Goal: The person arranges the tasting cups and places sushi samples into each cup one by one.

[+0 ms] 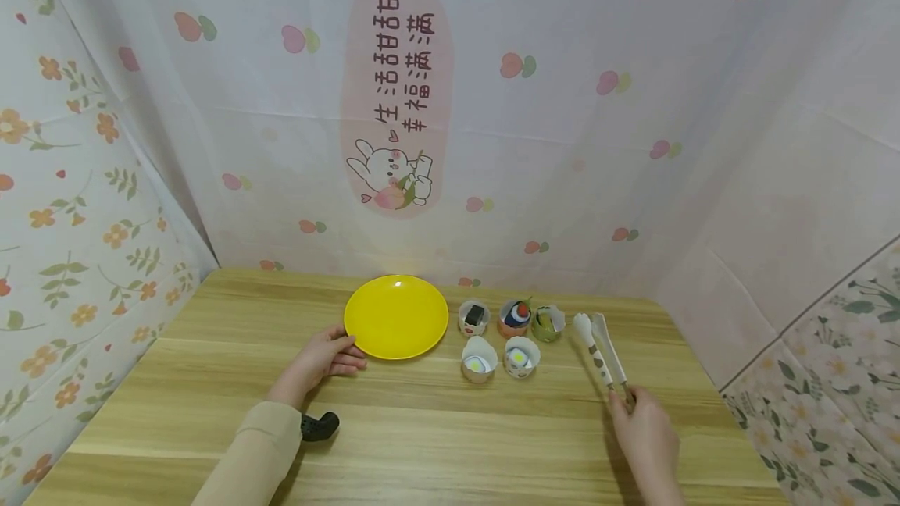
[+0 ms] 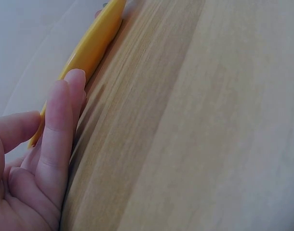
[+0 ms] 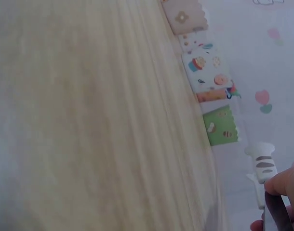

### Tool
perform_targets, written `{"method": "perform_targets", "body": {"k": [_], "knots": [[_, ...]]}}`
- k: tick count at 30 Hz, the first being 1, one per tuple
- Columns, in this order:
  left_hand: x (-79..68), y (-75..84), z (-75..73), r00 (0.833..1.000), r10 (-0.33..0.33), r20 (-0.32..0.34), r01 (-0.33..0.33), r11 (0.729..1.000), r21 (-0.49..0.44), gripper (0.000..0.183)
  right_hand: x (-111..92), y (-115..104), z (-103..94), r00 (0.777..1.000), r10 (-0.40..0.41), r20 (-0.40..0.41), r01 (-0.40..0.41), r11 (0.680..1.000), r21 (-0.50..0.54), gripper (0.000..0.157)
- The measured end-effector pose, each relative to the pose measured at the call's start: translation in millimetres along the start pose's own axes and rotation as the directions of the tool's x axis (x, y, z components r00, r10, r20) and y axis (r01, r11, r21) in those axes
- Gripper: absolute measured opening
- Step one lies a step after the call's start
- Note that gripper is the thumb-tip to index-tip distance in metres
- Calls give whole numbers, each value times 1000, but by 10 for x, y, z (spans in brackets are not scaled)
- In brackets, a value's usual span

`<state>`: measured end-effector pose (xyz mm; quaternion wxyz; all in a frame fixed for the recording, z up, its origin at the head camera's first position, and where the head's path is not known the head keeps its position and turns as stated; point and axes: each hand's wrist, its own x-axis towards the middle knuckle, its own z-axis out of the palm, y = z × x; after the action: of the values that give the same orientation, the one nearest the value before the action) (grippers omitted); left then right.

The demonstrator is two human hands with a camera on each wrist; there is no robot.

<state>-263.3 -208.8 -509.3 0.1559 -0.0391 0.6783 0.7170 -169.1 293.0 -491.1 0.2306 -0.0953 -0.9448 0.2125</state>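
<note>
My left hand (image 1: 325, 356) holds the near left rim of a round yellow plate (image 1: 397, 318). In the left wrist view the thumb lies on the rim's upper side and the fingers (image 2: 56, 120) are against its underside. At the right, my right hand (image 1: 647, 434) grips the metal handle end of a pair of tongs (image 1: 598, 354). Their white, paw-shaped tips, one arm with brown spots, point toward the back and stand apart with nothing between them. The right wrist view shows these tongs (image 3: 264, 166) at its lower right edge.
Several paper baking cups stand between plate and tongs. One cup (image 1: 474, 328) holds a dark block; an orange cup (image 1: 515, 330) holds something red, white and dark. Behind is a green cup (image 1: 547, 328). Two front cups hold white pieces with yellow centres. A printed curtain (image 1: 562, 178) hangs behind.
</note>
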Motion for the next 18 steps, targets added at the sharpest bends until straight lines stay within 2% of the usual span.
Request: {"method": "perform_targets", "body": {"k": [5, 18], "knots": [[-2, -9, -5, 1000, 1, -2, -1, 1000, 1, 38, 35, 56, 6, 998, 32, 46, -32, 999, -6, 41], [1, -8, -6, 1000, 5, 8, -5, 1000, 1, 37, 59, 159, 32, 993, 66, 96, -66, 998, -12, 39]]}}
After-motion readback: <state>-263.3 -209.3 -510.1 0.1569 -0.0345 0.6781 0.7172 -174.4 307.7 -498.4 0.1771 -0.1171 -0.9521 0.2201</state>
